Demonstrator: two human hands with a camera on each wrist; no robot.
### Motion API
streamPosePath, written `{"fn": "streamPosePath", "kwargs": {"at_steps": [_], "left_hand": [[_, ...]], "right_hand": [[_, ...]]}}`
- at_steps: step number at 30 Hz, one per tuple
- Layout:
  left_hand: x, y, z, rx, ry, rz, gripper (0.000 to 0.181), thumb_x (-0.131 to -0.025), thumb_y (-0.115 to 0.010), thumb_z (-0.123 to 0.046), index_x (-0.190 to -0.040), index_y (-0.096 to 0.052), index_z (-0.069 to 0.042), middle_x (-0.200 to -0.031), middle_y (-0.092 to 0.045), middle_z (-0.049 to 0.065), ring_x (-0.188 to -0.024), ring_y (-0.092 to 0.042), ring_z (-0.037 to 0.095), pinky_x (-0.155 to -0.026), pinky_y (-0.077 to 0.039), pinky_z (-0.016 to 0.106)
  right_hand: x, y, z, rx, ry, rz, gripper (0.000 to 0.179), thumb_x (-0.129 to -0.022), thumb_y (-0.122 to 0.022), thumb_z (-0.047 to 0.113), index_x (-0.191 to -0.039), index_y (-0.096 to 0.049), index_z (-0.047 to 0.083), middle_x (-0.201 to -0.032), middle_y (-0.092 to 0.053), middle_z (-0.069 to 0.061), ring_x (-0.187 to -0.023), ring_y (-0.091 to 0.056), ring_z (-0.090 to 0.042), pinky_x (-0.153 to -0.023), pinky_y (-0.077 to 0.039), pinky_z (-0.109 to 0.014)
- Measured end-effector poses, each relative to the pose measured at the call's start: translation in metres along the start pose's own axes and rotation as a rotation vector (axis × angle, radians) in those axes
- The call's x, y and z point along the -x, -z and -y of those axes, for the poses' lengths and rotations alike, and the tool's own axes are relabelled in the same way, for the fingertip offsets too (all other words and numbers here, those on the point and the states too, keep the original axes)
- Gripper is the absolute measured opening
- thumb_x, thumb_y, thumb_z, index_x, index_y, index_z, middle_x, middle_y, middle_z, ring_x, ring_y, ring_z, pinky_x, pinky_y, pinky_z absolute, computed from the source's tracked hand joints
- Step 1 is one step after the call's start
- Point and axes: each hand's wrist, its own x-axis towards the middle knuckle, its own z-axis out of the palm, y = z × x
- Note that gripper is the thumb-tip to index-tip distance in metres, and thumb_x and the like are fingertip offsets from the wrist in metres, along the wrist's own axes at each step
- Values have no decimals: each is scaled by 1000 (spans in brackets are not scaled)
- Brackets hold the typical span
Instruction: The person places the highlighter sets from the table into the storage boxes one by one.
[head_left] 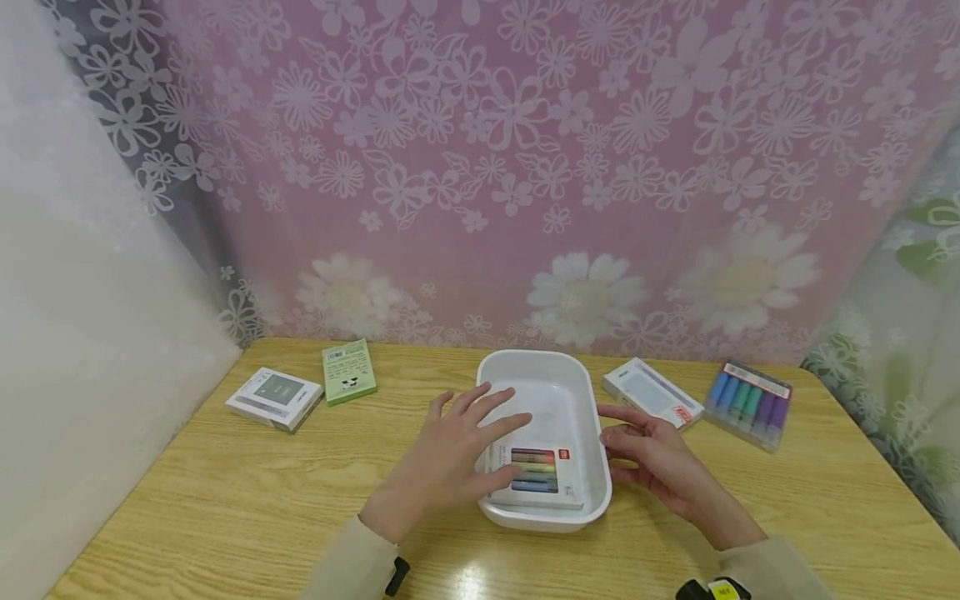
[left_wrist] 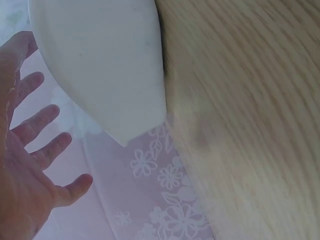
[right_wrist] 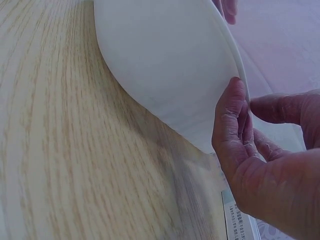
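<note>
A deep white plastic tub (head_left: 540, 533) stands on the table in front of the person. Inside its near end lies a white box with a window showing several coloured sticks (head_left: 535, 471). Over the tub's left side hovers the left hand (head_left: 468, 442), fingers spread, its thumb overlapping the box in the head view. In the left wrist view, that hand's fingers (left_wrist: 45, 120) stick out past the rim, with nothing held. The right hand (head_left: 656, 458) holds the tub's right wall; the right wrist view shows curled fingers (right_wrist: 232, 115) against the outer wall and the thumb at the rim.
Back left on the wooden table (head_left: 225, 492) lie a white box with a grey panel (head_left: 277, 398) and a green box with a cow picture (head_left: 348, 372). Right of the tub lie a white-and-blue box (head_left: 651, 392) and a clear case of thick markers (head_left: 750, 404). A flowered curtain (head_left: 465, 167) hangs behind.
</note>
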Motion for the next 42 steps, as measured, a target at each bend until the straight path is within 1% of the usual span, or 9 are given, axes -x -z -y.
{"fn": "streamPosePath", "kwargs": {"at_steps": [2, 4, 11, 19, 25, 32, 37, 42], "left_hand": [[3, 1, 4, -13, 8, -32, 55, -94, -68, -49, -145, -57, -33, -159, -47, 1, -148, -43, 32, -108, -39, 67], [6, 2, 7, -23, 18, -51, 55, -95, -68, -49, -146, -57, -33, -160, -47, 2, -148, -43, 33, -107, -39, 67], [12, 6, 21, -36, 56, -69, 56, -94, -68, -50, -146, -57, -32, -161, -45, 3, -147, -44, 33, -108, -37, 70], [23, 12, 36, -67, 87, -106, 58, -91, -72, -49, -145, -59, -31, -157, -50, 5, -146, -45, 35, -108, -38, 70], [34, 14, 49, -77, 114, -113, 58, -91, -73, -49, -144, -60, -29, -159, -48, 3, -146, -45, 36, -106, -39, 72], [47, 14, 63, -101, 144, -126, 59, -90, -74, -50, -144, -59, -33, -158, -48, 3, -146, -45, 36, -103, -40, 73], [58, 14, 74, -111, 163, -118, 59, -90, -74, -49, -144, -60, -31, -158, -49, 6, -145, -46, 37, -102, -40, 73], [69, 18, 86, -115, 197, -98, 58, -90, -74, -48, -144, -60, -30, -158, -49, 8, -145, -45, 39, -101, -39, 76]], "right_hand": [[0, 0, 0, -4, 0, 4, 67, -103, -61, 19, -158, -29, 1, -109, -72, 1, -98, -74, -15, -83, -63, -35], [0, 0, 0, -7, 0, 10, 67, -103, -61, 19, -158, -29, 1, -109, -72, 1, -98, -74, -15, -83, -63, -35], [0, 0, 1, -12, 3, 11, 66, -104, -60, 19, -158, -29, 1, -109, -71, 1, -98, -73, -15, -84, -63, -35], [0, -1, 3, -6, -2, -4, 65, -103, -61, 18, -158, -30, 1, -109, -72, 0, -99, -74, -16, -84, -63, -35], [-1, -1, 2, -7, -5, -8, 66, -103, -61, 18, -158, -30, 1, -108, -72, 0, -99, -73, -15, -84, -63, -35], [-2, -2, 2, -1, -7, -18, 66, -103, -62, 18, -158, -30, 1, -107, -71, 0, -99, -73, -15, -85, -63, -36], [0, -2, 2, 0, -7, -17, 66, -103, -61, 18, -158, -30, 1, -108, -71, 0, -99, -74, -16, -85, -62, -36], [2, -1, 2, -2, -3, -17, 66, -103, -61, 18, -158, -30, 1, -109, -72, -1, -99, -74, -16, -85, -63, -36]]}}
